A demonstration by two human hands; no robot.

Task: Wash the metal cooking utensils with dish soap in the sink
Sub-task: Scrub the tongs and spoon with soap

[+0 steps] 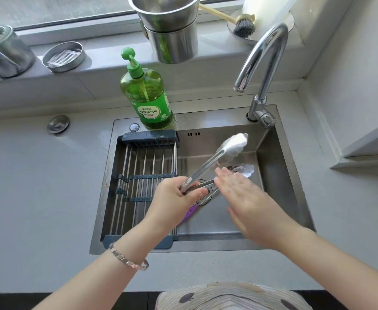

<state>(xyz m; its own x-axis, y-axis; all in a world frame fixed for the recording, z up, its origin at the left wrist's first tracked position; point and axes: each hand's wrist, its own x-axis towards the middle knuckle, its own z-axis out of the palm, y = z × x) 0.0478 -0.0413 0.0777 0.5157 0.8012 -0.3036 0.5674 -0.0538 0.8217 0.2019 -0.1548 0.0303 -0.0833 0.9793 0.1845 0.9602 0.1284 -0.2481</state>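
Note:
My left hand (179,198) grips a pair of metal tongs (215,157) near their hinge, over the steel sink (280,175). One arm points up and right, its scalloped tip covered in white foam. The other arm runs low under my right hand, with its tip (246,170) showing beyond the fingers. My right hand (248,200) is flat with fingers apart, lying across the lower arm and holding nothing. A purple-handled utensil (191,212) lies in the sink under my left hand, mostly hidden. A green dish soap pump bottle (147,95) stands on the sink's back rim.
A roll-up drying rack (143,182) covers the sink's left half. The chrome tap (264,70) arches over the right rear corner. On the window sill stand stacked steel pots (170,25), a dish brush (241,24), a round tin (63,56) and a steel canister (4,54).

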